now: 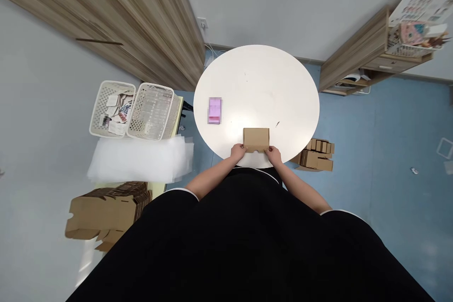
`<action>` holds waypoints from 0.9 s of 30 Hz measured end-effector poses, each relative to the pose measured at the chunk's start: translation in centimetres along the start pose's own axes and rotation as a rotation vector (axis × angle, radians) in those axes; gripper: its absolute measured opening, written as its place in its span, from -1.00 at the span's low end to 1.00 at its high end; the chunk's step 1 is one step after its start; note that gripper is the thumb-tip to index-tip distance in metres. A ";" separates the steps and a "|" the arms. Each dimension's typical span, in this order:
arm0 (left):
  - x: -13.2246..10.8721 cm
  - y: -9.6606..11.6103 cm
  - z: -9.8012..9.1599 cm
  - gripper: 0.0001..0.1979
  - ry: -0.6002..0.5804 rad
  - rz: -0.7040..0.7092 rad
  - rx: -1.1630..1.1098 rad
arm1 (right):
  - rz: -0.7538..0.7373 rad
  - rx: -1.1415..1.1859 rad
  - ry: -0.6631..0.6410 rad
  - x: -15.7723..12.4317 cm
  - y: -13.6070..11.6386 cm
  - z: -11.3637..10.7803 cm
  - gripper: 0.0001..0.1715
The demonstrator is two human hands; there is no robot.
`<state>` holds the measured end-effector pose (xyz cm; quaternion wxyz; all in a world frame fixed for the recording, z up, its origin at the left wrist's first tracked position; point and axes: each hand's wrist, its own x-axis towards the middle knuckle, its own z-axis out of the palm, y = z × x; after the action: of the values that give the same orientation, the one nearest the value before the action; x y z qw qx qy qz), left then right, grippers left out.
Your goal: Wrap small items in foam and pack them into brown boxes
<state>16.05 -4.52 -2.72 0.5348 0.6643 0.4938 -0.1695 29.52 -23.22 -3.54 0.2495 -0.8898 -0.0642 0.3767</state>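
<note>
A small kraft cardboard box [256, 139] lies at the near edge of the round white table [258, 80]. My left hand [238, 152] grips the box's near left corner, and my right hand [272, 155] grips its near right corner. The box's front part is partly hidden by my fingers. Left of the table's centre lies a flat pink-and-white packet [214, 110], well away from both hands.
Two white mesh baskets [112, 108] stand left of the table, beside a sheet of translucent white foam wrap [141, 160]. A pile of flat cardboard blanks [106, 210] lies at lower left. Folded cardboard boxes [316, 156] are stacked at the table's right. Wooden cabinets stand at both sides.
</note>
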 end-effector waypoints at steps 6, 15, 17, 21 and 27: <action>0.1 0.0 0.4 -0.76 -0.024 -0.108 -0.123 | -0.010 -0.036 0.018 -0.1 -0.4 -0.5 -0.51; 0.2 0.1 0.7 -0.60 -0.077 -0.229 -0.282 | 0.005 -0.060 -0.018 -0.2 -0.9 -1.3 -0.40; 0.1 0.0 0.4 -0.47 -0.042 -0.176 -0.201 | -0.012 -0.091 -0.031 -0.1 -1.1 -1.6 -0.39; 0.2 0.4 -0.9 -0.08 0.054 0.161 0.102 | -0.122 -0.175 -0.068 0.9 -1.5 -2.7 -0.27; 2.2 2.9 -2.3 0.18 -0.079 0.371 0.389 | -0.107 -0.028 -0.192 3.3 -2.9 -3.9 -0.08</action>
<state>18.84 -1.25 -1.95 0.4381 0.8266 0.3005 -0.1859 34.81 -21.29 -1.90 0.2494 -0.8482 -0.1407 0.4455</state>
